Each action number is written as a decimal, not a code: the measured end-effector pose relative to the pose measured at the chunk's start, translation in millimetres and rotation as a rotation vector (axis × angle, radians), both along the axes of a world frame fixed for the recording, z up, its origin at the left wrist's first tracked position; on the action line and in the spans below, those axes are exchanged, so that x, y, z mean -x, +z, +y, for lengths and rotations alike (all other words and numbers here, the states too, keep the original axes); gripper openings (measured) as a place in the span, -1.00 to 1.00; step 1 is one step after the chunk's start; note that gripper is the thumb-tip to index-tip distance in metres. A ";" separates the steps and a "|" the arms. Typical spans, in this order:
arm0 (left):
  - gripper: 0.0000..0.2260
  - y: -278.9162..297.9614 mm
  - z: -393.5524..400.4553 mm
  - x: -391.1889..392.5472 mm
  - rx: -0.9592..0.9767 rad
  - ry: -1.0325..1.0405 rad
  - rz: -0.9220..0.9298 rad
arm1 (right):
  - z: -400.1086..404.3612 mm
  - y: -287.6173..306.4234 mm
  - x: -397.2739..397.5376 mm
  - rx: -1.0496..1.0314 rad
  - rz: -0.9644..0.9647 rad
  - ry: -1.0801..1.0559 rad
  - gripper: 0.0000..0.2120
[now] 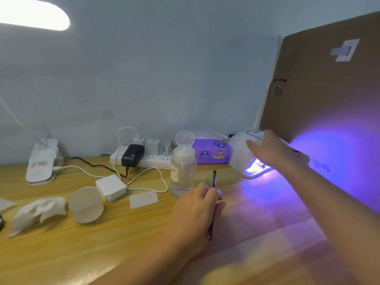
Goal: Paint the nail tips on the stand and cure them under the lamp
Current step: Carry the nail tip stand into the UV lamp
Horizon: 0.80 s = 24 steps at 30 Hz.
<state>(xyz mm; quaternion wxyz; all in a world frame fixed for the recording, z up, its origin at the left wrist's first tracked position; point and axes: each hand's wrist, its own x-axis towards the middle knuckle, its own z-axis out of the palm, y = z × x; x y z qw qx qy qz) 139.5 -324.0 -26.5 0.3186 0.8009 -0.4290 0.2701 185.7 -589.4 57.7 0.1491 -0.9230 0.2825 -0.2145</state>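
A wooden tabletop (107, 249) with a yellow grain runs up to a pale blue-grey wall (164, 75); a bright oval light (30, 13) glows at the upper left of the view. The landmark here is the white curing lamp (242, 153), which stands at the back of the tabletop and casts violet light from its mouth over the wood in front of it and onto the brown cardboard sheet (320, 83) leaning just beside it on the right.

The right hand (269, 148) lies on top of the lamp, fingers straight and spread, its grip open and holding nothing. The left hand (197, 204), in front of the lamp and to its left, has its grip closed round a thin dark brush (213, 182), which sticks up past the fingers. Something small shows inside the lit mouth of the lamp, but whether it is the nail-tip stand cannot be told.

Just left of the lamp sits a purple tissue pack (211, 151). Left of that stands a clear bottle (183, 171) with its flip cap up, and behind it a white power strip (144, 160) carrying a black adapter (132, 155) and white chargers. Further left of the lamp lie a white cable (144, 173), a small white box (111, 187), a round frosted jar (86, 204), a crumpled white wipe (39, 212) and a plastic-wrapped white stand (44, 161).
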 end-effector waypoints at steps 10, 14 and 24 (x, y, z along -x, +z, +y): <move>-0.80 12.8 33.7 21.0 -0.049 -0.060 -0.074 | 101.8 7.3 85.4 -0.049 -0.048 0.316 -0.60; -0.57 21.4 87.4 33.7 -0.086 0.105 -0.057 | 153.0 5.2 98.8 -0.366 0.172 0.642 -0.70; -0.28 27.8 206.4 46.6 -0.139 0.410 -0.053 | 296.5 -11.5 76.6 -0.896 0.367 1.120 -0.71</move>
